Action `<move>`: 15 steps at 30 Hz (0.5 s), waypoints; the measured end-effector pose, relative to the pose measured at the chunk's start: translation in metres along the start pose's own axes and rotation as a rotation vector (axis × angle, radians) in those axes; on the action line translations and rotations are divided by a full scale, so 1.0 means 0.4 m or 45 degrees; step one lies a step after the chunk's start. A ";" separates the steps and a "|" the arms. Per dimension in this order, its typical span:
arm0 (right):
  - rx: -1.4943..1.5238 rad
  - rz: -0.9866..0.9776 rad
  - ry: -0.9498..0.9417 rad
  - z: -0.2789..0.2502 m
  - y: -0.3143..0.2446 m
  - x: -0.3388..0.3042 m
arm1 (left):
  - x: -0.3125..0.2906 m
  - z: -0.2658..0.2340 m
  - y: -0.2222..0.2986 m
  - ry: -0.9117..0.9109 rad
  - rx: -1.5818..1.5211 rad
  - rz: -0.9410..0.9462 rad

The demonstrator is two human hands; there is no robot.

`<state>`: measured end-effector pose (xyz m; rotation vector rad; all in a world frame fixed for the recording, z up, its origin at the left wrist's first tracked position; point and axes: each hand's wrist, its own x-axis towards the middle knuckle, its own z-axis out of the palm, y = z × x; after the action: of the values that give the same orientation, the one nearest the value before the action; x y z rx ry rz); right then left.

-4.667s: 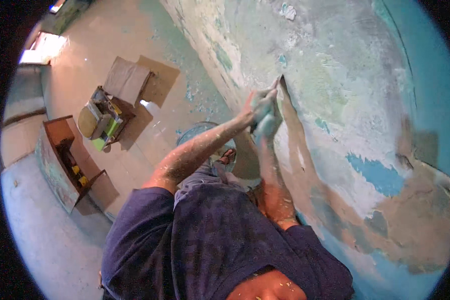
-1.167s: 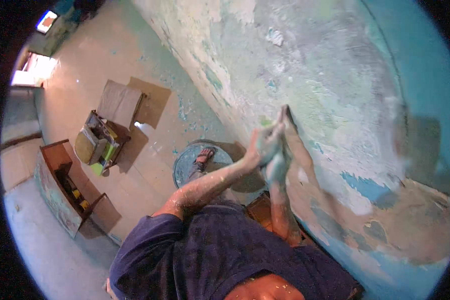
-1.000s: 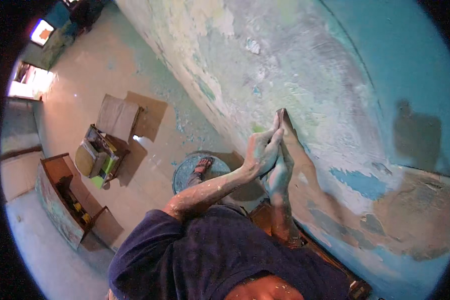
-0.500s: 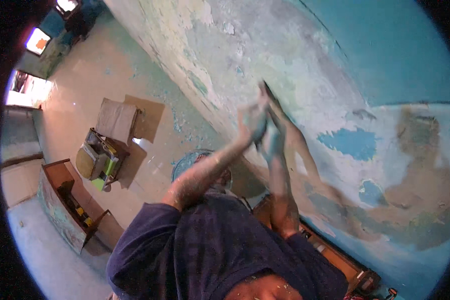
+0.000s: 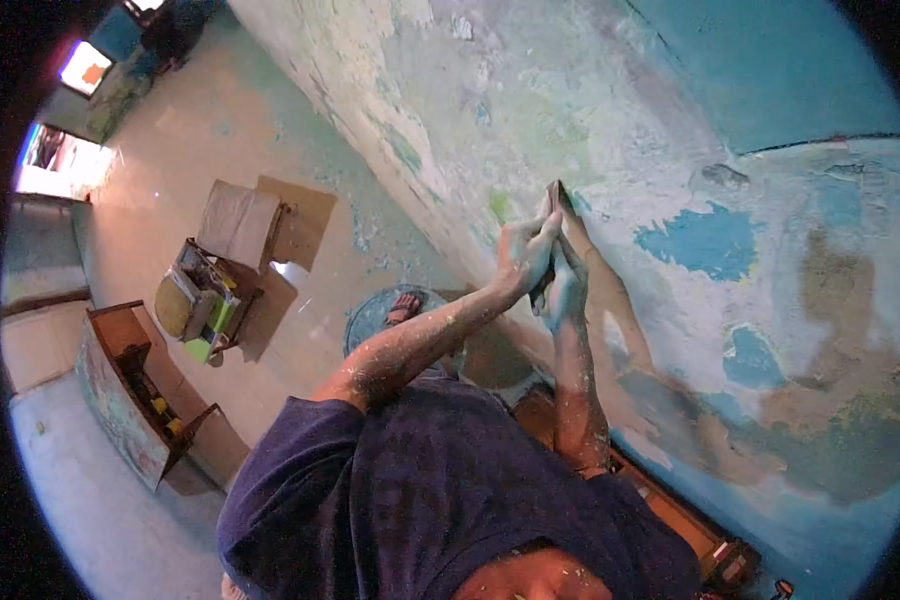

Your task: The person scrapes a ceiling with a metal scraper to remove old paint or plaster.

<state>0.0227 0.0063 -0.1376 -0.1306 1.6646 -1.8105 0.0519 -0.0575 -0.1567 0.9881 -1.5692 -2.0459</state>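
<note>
Both my hands are closed around what looks like a narrow scraper (image 5: 556, 190), its dark tip against the patchy wall (image 5: 590, 130). My left hand (image 5: 525, 252) wraps it from the left, with fingers stretched toward the tip. On the right, my right hand (image 5: 567, 288) grips lower down, pressed against the left. Most of the tool is hidden between my palms. Beside the tip lies a small light green spot (image 5: 498, 205) on the wall. Pale flecks cover my forearms.
Below my left forearm, a foot rests on a round blue platform (image 5: 370, 312). A wooden piece of furniture (image 5: 660, 510) stands along the wall at lower right. Leftward are a cluttered chair (image 5: 205, 300), a cloth-covered seat (image 5: 238, 225) and an open cabinet (image 5: 120, 390). Paint flakes (image 5: 362, 225) litter the floor.
My hands and the scraper have moved down the wall toward me and slightly right; their earlier blur is gone. The view has shifted a little, and the foot on the blue platform shows more plainly.
</note>
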 end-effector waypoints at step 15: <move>-0.079 -0.003 -0.077 0.184 0.054 0.176 | 0.216 -0.166 -0.047 0.288 0.668 0.515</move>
<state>0.0132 -0.0925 -0.1690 -0.2127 1.6792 -1.7401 0.0432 -0.1544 -0.2089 0.9287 -2.0236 -1.2349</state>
